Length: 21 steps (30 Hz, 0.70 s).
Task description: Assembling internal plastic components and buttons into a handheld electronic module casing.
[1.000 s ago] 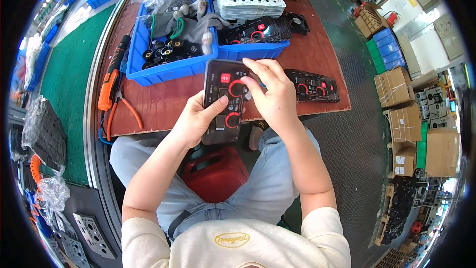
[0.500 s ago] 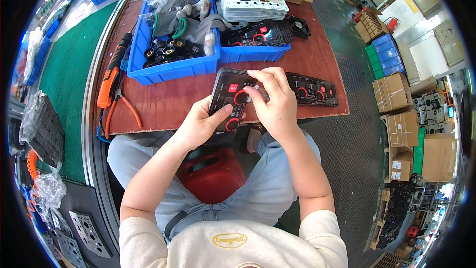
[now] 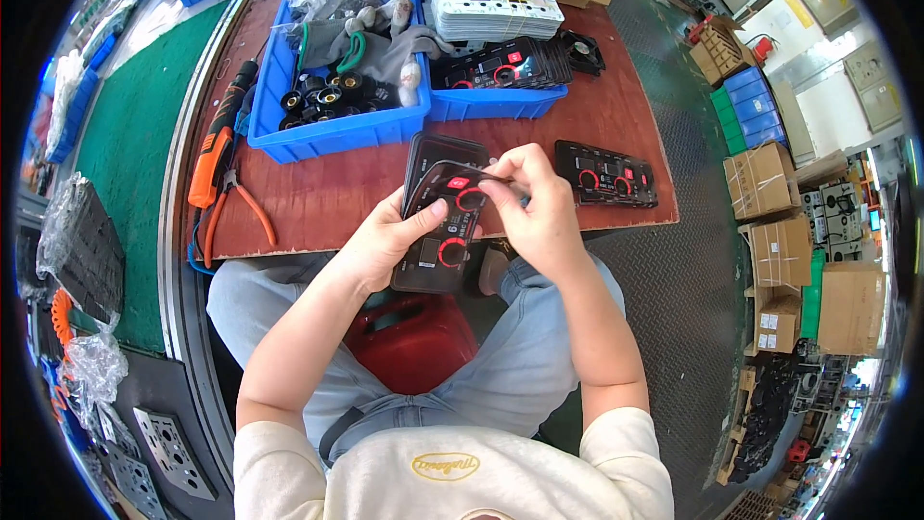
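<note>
My left hand is closed round a dark flat panel above the table's near edge, with its thumb pressing on top. Over that panel lies a thin black faceplate with red rings and a red square, set askew to it. The thumb and fingers of my right hand pinch the faceplate's upper right corner, which is bent up. My left fingers are hidden beneath the panel. To the right of my right hand, a stack of similar black faceplates rests on the table.
A blue bin holds black knobs and grey gloves. Beside it, another blue bin holds more faceplates, with a stack of white plates behind. Orange-handled pliers and an orange power tool lie at the left.
The faceplate has slid down and turned out of line with the dark panel, baring the panel's top and bottom. Its upper right corner now bends up in my right hand.
</note>
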{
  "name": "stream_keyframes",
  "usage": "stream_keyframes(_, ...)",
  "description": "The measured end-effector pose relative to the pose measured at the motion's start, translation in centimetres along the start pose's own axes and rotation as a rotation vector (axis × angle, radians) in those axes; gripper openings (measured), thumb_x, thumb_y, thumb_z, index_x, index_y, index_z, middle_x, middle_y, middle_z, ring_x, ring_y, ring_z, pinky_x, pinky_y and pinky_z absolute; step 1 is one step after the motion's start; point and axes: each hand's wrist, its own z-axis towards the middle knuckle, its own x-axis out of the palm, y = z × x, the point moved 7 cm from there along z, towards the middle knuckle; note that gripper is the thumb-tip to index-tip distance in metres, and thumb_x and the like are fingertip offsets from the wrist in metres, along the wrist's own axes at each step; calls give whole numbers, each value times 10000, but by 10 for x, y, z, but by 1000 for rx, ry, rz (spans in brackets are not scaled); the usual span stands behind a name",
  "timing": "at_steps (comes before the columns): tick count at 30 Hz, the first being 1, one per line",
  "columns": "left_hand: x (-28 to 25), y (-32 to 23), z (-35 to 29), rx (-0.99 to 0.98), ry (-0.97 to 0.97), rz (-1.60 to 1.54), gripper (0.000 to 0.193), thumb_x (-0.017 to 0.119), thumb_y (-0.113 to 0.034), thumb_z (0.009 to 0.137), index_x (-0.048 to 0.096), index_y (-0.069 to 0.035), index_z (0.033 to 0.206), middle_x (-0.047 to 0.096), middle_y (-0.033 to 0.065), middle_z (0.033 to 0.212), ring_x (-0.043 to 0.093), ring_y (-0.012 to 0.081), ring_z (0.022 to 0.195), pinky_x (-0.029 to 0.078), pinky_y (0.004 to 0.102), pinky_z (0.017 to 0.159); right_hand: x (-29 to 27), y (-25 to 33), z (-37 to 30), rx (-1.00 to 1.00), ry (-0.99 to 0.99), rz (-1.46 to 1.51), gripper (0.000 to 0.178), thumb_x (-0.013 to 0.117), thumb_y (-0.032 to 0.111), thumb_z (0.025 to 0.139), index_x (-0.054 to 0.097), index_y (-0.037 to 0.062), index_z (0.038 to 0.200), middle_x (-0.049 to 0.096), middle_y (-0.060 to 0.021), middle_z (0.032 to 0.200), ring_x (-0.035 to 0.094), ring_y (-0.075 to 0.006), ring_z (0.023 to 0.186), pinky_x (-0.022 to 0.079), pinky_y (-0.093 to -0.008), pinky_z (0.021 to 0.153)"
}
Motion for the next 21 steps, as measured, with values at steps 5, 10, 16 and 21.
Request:
stream_keyframes(5,-2,9,1,-89,112,-256,453,584,-299,935,459,-29,1275,618,146,1139,657,231,974,575,406,811,-16,-20,-6,297,61,290,208,654,-45,809,523,23,956,631,-24,827,598,-75,820,464,-233,713)
stream_keyframes(10,-10,5,2,-72,-100,-152,358,636,-224,904,544,-19,1183,655,122,1062,664,234,959,580,400,785,-99,-62,-9,542,-271,445,281,665,23,810,585,11,1079,666,-53,897,453,1,506,275,-160,382)
stream_keyframes(16,-6,6,4,-93,-61,-72,332,606,-150,916,525,-12,1207,635,143,1094,661,261,976,582,405,785,-167,-141,-17,445,-406,-665,395,682,179,829,525,3,1146,607,-160,1040,633,-283,772,500,-376,652)
stream_keyframes(21,-3,2,0,-7,-96,-23,294,607,-136,917,547,-9,1175,649,128,1060,667,256,957,587,387,765,-79,-45,0,269,-140,-871,412,539,420,920,466,75,1133,528,-201,1115,620,-413,843,496,-506,677)
